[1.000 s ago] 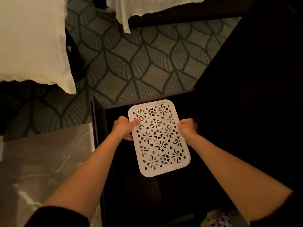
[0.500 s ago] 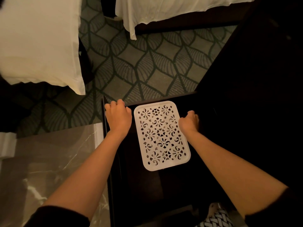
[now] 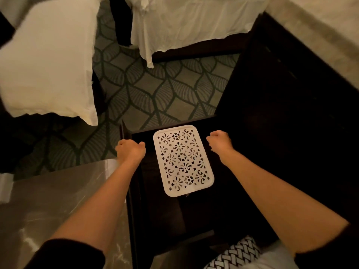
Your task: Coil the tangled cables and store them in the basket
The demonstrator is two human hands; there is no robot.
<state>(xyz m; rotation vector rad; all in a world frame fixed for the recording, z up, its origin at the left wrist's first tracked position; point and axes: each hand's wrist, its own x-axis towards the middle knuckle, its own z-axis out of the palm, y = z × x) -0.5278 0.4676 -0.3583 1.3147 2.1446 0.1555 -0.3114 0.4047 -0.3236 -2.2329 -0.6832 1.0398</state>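
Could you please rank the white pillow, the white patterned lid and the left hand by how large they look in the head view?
1. white pillow, by far the largest.
2. white patterned lid.
3. left hand, smallest.

This is apparent size only; their differing distances from the camera leave true sizes unsure.

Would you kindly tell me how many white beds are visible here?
2: one white sheeted bed at upper left, another white sheeted bed at top centre; both run off frame, so others may be hidden.

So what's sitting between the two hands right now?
In the head view, the white patterned basket lid lies between the left hand and right hand; neither touches it.
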